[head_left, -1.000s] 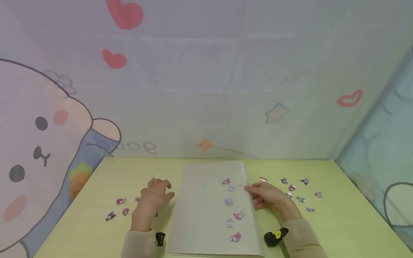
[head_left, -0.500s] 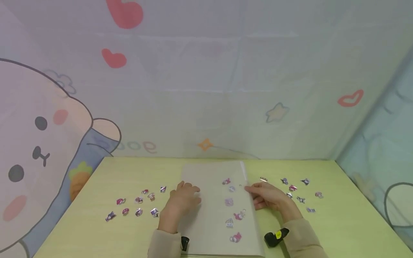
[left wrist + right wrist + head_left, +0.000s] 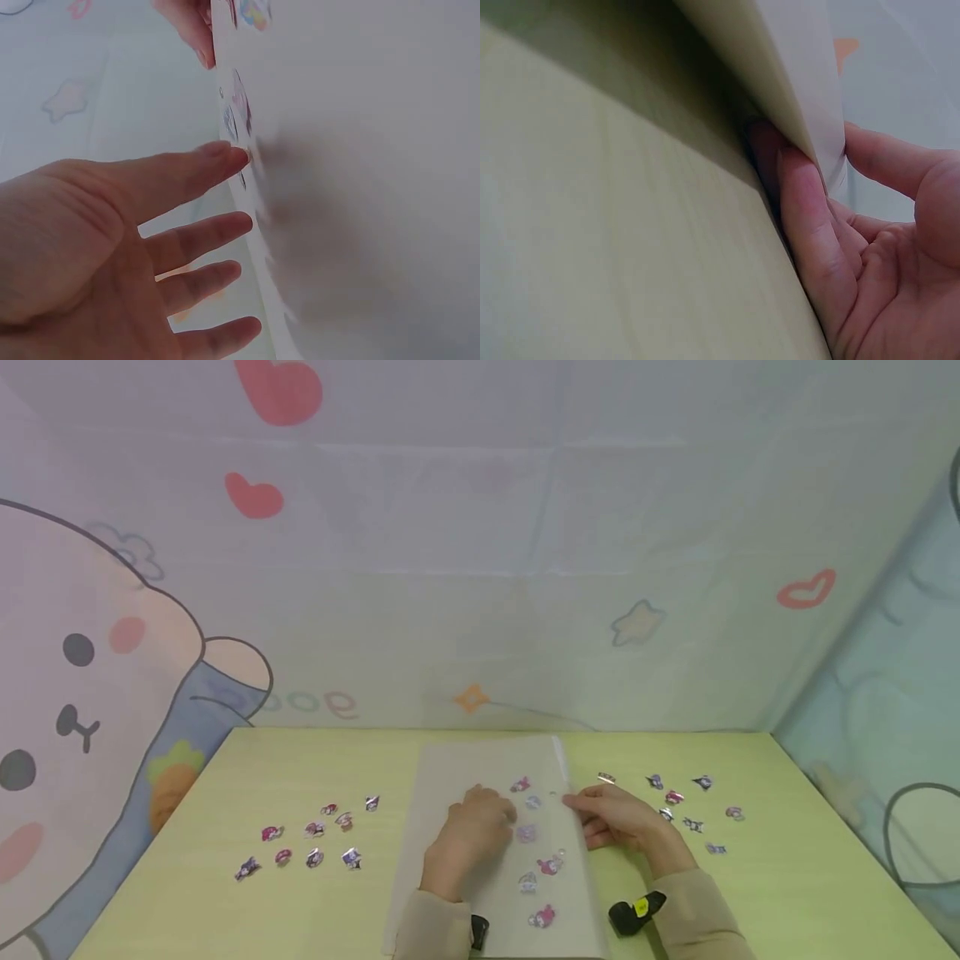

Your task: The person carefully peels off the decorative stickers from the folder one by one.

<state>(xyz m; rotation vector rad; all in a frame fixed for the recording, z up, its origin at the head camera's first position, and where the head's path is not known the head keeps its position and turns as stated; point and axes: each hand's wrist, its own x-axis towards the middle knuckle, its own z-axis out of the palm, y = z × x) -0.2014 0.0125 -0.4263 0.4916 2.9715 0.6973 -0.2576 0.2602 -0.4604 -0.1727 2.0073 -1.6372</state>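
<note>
A large white paper booklet (image 3: 450, 827) lies in the middle of the table in the head view, with several small cartoon stickers (image 3: 527, 833) down its right side. My right hand (image 3: 618, 817) pinches the booklet's right edge; the right wrist view shows the thumb on the upper face and curled fingers (image 3: 810, 217) underneath, lifting the edge off the table. My left hand (image 3: 474, 828) hovers over the page just left of the stickers. In the left wrist view its fingers (image 3: 199, 240) are spread and nearly straight, and the thumb tip is right at the page surface.
Several loose stickers (image 3: 315, 830) lie on the yellow table (image 3: 300, 927) to the left, and more stickers (image 3: 693, 825) to the right. A black wrist camera (image 3: 636, 913) sits by the right sleeve. Behind the table hangs a printed cloth (image 3: 450, 610).
My left hand has moved right, from the booklet's left edge to over the page beside the stickers, uncovering loose stickers on the left. The right hand keeps its pinch on the edge.
</note>
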